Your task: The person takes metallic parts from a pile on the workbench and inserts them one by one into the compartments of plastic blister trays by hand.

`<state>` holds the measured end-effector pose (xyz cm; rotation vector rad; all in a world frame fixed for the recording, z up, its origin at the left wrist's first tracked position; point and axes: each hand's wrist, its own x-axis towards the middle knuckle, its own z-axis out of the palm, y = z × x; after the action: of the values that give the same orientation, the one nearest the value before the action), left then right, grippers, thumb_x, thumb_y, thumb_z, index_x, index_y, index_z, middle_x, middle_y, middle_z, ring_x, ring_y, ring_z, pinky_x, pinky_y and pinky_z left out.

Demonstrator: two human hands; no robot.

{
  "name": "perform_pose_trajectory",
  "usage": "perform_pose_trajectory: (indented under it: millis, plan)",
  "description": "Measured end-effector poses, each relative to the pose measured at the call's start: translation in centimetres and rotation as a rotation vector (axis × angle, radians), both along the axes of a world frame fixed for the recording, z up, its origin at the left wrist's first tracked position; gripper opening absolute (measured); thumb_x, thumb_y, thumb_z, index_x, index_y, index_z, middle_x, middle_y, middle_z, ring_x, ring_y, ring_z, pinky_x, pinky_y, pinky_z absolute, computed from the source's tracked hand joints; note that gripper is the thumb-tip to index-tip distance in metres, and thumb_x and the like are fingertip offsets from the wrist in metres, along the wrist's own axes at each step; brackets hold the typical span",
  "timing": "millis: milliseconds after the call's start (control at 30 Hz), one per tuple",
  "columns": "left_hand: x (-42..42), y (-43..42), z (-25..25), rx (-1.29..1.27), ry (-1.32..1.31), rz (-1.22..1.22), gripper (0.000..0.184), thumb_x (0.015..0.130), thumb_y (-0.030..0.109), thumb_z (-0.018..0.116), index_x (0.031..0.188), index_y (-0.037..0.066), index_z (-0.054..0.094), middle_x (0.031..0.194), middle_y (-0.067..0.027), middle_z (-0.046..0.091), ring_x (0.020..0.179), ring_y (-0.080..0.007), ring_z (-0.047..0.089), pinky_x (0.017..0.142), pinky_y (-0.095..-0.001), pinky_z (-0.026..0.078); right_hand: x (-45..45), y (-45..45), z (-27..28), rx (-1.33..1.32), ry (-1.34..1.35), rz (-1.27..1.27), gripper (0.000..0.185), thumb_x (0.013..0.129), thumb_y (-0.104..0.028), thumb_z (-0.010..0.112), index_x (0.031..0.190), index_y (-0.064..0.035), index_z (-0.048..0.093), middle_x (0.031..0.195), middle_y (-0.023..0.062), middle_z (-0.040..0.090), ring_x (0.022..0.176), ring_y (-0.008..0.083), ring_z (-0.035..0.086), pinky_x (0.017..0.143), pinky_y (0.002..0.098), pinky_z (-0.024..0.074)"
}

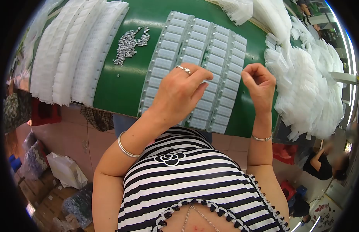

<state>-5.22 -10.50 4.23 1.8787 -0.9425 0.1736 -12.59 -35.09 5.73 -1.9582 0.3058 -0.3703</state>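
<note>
Four white segmented strips [197, 34] are lying side by side on the green bench [121, 89], and we are holding our left hand [180, 88] over them, fingers [199, 72] narrowly parted. Our right hand [261, 86] is pinching nearly shut just beside them, contents unclear, while small shiny pieces [127, 45] are lying to the left.

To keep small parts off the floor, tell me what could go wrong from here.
The small shiny pieces lie loose on the green table, so a stray brush could scatter them. The left hand is over the close-set pale strips and might nudge them out of line. The white strips piled at the left reach the near edge and may slip off.
</note>
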Motion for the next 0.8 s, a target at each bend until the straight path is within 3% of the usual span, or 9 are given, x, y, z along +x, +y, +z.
perform_pose_trajectory:
  millis: [100,433,600,733,800]
  plan:
    - [-0.1,-2.6,-0.2,0.018,0.093,-0.114,0.026,0.085,-0.007,0.074,0.107,0.007,0.073,0.101,-0.005,0.073,0.088,-0.0237,0.066,0.079,-0.036,0.054,-1.0,-1.8,0.1,0.073,-0.032,-0.131,0.007,0.087,0.004,0.074,0.09,-0.0016,0.072,0.078,-0.0042,0.064,0.07,0.0075,0.049,0.067,0.0204,0.0429]
    - [0.6,-12.0,-1.8,0.217,0.107,-0.408,0.014,0.088,-0.001,0.07,0.099,0.007,0.066,0.092,-0.0081,0.072,0.085,-0.0288,0.066,0.077,-0.04,0.054,-3.0,-4.0,-3.9,-0.23,-0.325,-0.352,0.006,0.091,0.002,0.075,0.095,-0.0016,0.072,0.081,-0.0035,0.066,0.07,0.008,0.05,0.066,0.0213,0.0435]
    - [1.2,-13.7,-2.1,0.254,-0.006,-0.532,0.006,0.09,0.001,0.066,0.093,0.006,0.065,0.089,-0.0091,0.073,0.088,-0.0309,0.068,0.079,-0.0408,0.056,-3.6,-5.1,-3.6,-0.193,-0.348,-0.392,0.007,0.091,0.002,0.075,0.096,-0.0022,0.072,0.081,-0.0037,0.065,0.07,0.008,0.05,0.066,0.0216,0.0436]
    - [1.2,-14.5,-1.9,0.311,-0.414,-0.537,0.009,0.09,0.001,0.066,0.091,0.008,0.061,0.083,-0.0091,0.069,0.085,-0.0298,0.068,0.08,-0.0382,0.055,-3.8,-5.3,-3.4,-0.131,-0.331,-0.382,0.008,0.091,0.002,0.075,0.096,-0.0027,0.073,0.081,-0.004,0.065,0.07,0.0079,0.049,0.065,0.0217,0.0432]
    - [1.1,-14.7,-1.9,0.344,-0.437,-0.532,0.01,0.089,0.001,0.067,0.091,0.009,0.06,0.083,-0.0084,0.068,0.084,-0.029,0.067,0.081,-0.0379,0.054,-3.9,-5.3,-3.4,-0.123,-0.332,-0.38,0.007,0.091,0.002,0.075,0.096,-0.0027,0.073,0.081,-0.0041,0.065,0.071,0.0078,0.049,0.065,0.0215,0.043]
